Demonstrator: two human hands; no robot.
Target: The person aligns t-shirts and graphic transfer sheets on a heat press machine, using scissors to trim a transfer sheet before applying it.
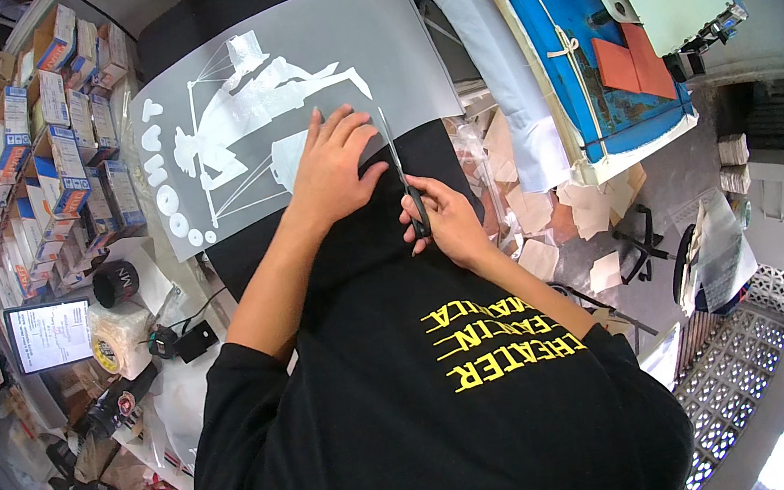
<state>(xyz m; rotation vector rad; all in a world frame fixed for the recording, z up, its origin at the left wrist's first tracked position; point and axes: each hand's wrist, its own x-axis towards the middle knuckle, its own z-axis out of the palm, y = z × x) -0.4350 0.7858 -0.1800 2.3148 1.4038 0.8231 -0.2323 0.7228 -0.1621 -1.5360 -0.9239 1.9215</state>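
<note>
A broad grey sheet [382, 31] with a white printed figure and rounded letters lies before me on a black surface [223, 8]. My left hand [335, 161] rests on its near part with the fingers spread and slightly bent. Just to the right, my right hand [443, 218] grips the dark handles of a pair of scissors [397, 159]. The blades point away from me into the sheet's near edge, beside the thin right end of the white figure. Whether the blades are parted is hard to make out.
Stacked small cardboard boxes [56, 102] fill the left side. Nearer stand a black mug [115, 283], a roll of tape [120, 341] and a framed paper [51, 335]. A blue board [530, 15] with cord stands at the right. Paper scraps [532, 207] litter the area below it.
</note>
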